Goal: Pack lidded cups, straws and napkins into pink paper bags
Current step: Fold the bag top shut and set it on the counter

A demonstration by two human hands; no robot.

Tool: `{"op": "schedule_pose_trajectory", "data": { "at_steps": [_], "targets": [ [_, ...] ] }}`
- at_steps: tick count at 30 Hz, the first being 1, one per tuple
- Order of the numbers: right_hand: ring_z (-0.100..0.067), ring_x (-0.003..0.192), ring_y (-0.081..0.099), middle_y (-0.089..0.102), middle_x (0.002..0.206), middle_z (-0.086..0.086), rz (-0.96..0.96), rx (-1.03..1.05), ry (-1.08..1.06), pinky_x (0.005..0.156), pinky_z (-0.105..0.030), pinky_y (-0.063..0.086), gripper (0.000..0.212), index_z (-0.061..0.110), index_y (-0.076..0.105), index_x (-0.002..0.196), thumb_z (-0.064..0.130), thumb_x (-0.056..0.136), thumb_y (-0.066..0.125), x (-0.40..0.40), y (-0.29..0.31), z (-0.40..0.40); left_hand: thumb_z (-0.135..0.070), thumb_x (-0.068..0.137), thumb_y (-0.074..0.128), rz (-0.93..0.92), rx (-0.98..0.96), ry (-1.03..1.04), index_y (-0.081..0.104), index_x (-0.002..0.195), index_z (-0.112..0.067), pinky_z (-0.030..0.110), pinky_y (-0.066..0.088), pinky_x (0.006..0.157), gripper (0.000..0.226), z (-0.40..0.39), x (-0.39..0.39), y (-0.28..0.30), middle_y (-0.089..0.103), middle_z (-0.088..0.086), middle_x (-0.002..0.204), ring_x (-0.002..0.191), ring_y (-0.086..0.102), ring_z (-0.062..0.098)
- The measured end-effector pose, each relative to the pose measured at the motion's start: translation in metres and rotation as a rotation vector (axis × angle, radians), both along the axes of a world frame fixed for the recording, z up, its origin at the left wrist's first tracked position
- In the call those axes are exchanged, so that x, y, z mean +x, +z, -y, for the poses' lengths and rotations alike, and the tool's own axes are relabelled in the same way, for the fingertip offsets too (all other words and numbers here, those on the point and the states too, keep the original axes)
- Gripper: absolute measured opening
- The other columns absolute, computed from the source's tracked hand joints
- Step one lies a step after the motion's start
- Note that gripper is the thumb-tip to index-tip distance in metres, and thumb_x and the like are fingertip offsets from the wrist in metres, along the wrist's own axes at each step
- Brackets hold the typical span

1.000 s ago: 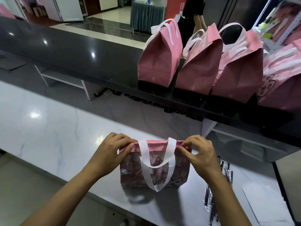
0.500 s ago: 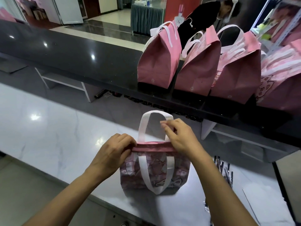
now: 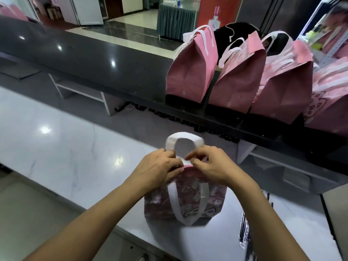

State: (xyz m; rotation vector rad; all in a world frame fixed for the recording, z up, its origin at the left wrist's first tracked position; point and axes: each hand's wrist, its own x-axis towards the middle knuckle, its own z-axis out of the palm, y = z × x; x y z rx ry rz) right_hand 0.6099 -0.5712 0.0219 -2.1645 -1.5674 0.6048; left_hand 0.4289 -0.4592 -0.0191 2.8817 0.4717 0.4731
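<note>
Left hand: the left hand (image 3: 160, 167) sits on the top edge of the pink paper bag (image 3: 185, 202), fingers curled and pinching the folded rim at its left half.
Right hand: the right hand (image 3: 211, 166) mirrors it on the right half of the rim, fingers curled and pinching the paper; the fingertips of both hands nearly meet at the middle.
Bag in hand: it stands upright on the white marble counter (image 3: 62, 153), close to the near edge, its printed front facing the person.
Handles: one white handle (image 3: 183, 142) stands up in a loop just behind the hands; the other white front handle (image 3: 188, 208) hangs down over the printed face.
Contents: hidden, the top being closed under the fingers.
Straws: a bunch of wrapped straws (image 3: 244, 232) lies on the counter just right of the bag, toward the near right corner, partly covered by the right forearm.
Raised ledge: a dark glossy ledge (image 3: 94, 61) runs along the far edge of the counter.
Other bags: several closed pink bags (image 3: 239, 78) with white handles stand in a row on the right part of that ledge, touching one another.
</note>
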Motion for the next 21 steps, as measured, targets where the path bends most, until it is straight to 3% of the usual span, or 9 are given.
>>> {"op": "schedule_pose_trajectory", "data": {
  "at_steps": [3, 6, 10, 12, 14, 17, 21],
  "targets": [
    [-0.011, 0.09, 0.064, 0.072, 0.095, 0.013, 0.196, -0.002, 0.126, 0.083, -0.033, 0.051, 0.019, 0.038, 0.075, 0.102, 0.046, 0.089, 0.063, -0.004, -0.015, 0.002, -0.039, 0.091, 0.066, 0.076, 0.107, -0.03, 0.077, 0.094, -0.023, 0.029, 0.05, 0.053, 0.02, 0.0, 0.004, -0.008, 0.064, -0.001, 0.079, 0.068, 0.058, 0.021],
    [-0.021, 0.081, 0.062, 0.073, 0.088, 0.003, 0.277, 0.107, 0.155, 0.073, -0.034, 0.05, 0.017, 0.035, 0.077, 0.103, 0.04, 0.089, 0.069, -0.001, -0.03, 0.005, -0.037, 0.095, 0.051, 0.089, 0.185, -0.057, 0.075, 0.087, -0.018, 0.03, 0.05, 0.048, 0.032, -0.002, 0.004, -0.016, 0.064, 0.002, 0.079, 0.064, 0.061, 0.022],
    [-0.014, 0.07, 0.052, 0.068, 0.079, 0.005, 0.381, 0.267, 0.254, 0.069, -0.032, 0.041, 0.012, 0.025, 0.078, 0.087, 0.036, 0.082, 0.079, 0.009, -0.038, 0.01, -0.045, 0.102, 0.039, 0.135, 0.247, -0.091, 0.067, 0.079, -0.013, 0.031, 0.044, 0.042, 0.049, -0.009, -0.001, -0.014, 0.059, 0.004, 0.072, 0.055, 0.055, 0.023],
    [-0.016, 0.07, 0.058, 0.067, 0.079, 0.007, 0.391, 0.277, 0.246, 0.069, -0.032, 0.038, 0.018, 0.024, 0.073, 0.082, 0.04, 0.081, 0.079, 0.021, -0.044, 0.015, -0.052, 0.103, 0.033, 0.12, 0.234, -0.108, 0.063, 0.078, -0.014, 0.032, 0.045, 0.042, 0.054, -0.016, -0.005, -0.013, 0.058, 0.003, 0.072, 0.054, 0.055, 0.022],
    [-0.015, 0.071, 0.059, 0.066, 0.078, 0.009, 0.387, 0.26, 0.215, 0.069, -0.034, 0.036, 0.025, 0.025, 0.069, 0.081, 0.049, 0.085, 0.07, 0.036, -0.048, 0.022, -0.052, 0.1, 0.04, 0.101, 0.209, -0.106, 0.057, 0.078, -0.017, 0.03, 0.041, 0.043, 0.044, -0.024, -0.014, -0.014, 0.056, -0.001, 0.072, 0.055, 0.053, 0.019],
    [0.001, 0.061, 0.043, 0.052, 0.07, 0.016, 0.321, 0.263, 0.15, 0.067, -0.031, 0.029, 0.034, 0.028, 0.062, 0.073, 0.06, 0.083, 0.055, 0.05, -0.045, 0.036, -0.048, 0.098, 0.044, 0.092, 0.141, -0.077, 0.051, 0.08, -0.02, 0.027, 0.035, 0.045, 0.034, -0.03, -0.028, -0.02, 0.052, -0.006, 0.074, 0.058, 0.051, 0.017],
    [-0.003, 0.076, 0.05, 0.058, 0.079, 0.019, 0.212, 0.168, 0.022, 0.071, -0.029, 0.039, 0.015, 0.034, 0.07, 0.082, 0.049, 0.086, 0.071, 0.068, -0.049, 0.053, -0.051, 0.1, 0.042, 0.093, -0.021, -0.026, 0.055, 0.087, -0.02, 0.025, 0.039, 0.054, 0.035, -0.034, -0.033, -0.028, 0.054, -0.009, 0.083, 0.066, 0.051, 0.015]
  ]
}}
